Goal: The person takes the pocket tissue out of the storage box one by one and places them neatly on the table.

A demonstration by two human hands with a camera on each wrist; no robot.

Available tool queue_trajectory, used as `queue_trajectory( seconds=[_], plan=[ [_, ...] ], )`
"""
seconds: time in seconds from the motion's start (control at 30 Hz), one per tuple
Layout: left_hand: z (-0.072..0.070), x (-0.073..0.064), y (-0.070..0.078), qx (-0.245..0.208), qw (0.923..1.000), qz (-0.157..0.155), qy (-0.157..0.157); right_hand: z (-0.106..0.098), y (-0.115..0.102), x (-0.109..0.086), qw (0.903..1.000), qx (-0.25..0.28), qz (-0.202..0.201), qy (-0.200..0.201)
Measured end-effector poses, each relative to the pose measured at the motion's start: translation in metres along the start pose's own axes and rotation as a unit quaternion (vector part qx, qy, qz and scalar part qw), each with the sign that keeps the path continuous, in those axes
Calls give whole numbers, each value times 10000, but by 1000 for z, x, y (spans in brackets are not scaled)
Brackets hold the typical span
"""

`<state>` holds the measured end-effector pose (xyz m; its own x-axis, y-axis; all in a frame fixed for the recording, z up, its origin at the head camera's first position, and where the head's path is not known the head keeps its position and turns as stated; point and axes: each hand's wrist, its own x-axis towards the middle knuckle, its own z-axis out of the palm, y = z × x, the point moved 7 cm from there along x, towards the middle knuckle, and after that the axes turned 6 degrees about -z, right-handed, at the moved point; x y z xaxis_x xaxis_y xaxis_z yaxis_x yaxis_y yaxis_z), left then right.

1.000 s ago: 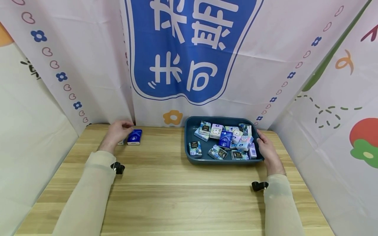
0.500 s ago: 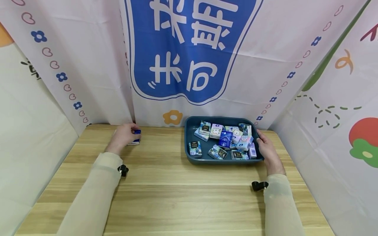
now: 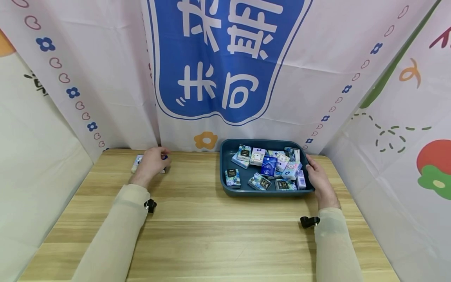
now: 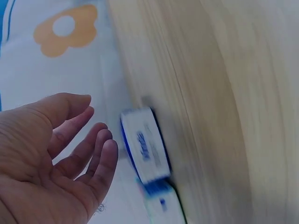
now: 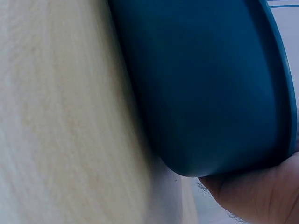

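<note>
My left hand (image 3: 150,161) is over a small blue tissue pack (image 4: 145,144) at the far left of the table, covering most of it in the head view. In the left wrist view its fingers are loosely bent, with a gap between them and the pack. A pale tissue pack (image 3: 136,162) lies close beside the blue one. My right hand (image 3: 320,180) holds the right end of a dark teal tray (image 3: 243,192), thumb at the rim; its other fingers are partly hidden behind the wall. In the right wrist view the tray's outer wall (image 5: 205,93) fills the middle.
Inside the tray lie several tissue packs, among them a dark blue one (image 3: 269,166) and a flowered one (image 3: 233,178). A printed cloth (image 3: 190,135) hangs along the back edge of the wooden table (image 3: 218,235). More cloth hangs at both sides.
My left hand has shifted a little to the right, from beside the blue tissue pack to over it, uncovering the pale pack. The right hand and tray have stayed in place.
</note>
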<state>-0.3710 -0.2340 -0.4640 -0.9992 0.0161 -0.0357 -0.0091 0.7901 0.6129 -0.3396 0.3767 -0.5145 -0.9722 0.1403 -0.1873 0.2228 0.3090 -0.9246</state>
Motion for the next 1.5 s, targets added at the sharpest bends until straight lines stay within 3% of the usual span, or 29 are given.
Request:
queue_trajectory(
  seconds=[0.37, 0.63, 0.73, 1.1, 1.5],
  plan=[
    [30, -5, 53, -389, 9990, 134, -149, -2, 1, 1, 10000, -70, -24, 23],
    [51, -15, 101, -505, 9971, 564, -101, -1, 1, 0, 9999, -91, 43, 39],
    [60, -19, 117, -452, 9962, 735, -76, 0, 0, 0, 9999, -99, 38, 46],
    [90, -36, 168, -243, 9952, 922, -207, -1, -1, 1, 9999, -91, -27, 36],
    [127, -51, 212, 40, 9911, 1261, -431, -1, 1, 1, 9999, -105, -42, 11]
  ],
)
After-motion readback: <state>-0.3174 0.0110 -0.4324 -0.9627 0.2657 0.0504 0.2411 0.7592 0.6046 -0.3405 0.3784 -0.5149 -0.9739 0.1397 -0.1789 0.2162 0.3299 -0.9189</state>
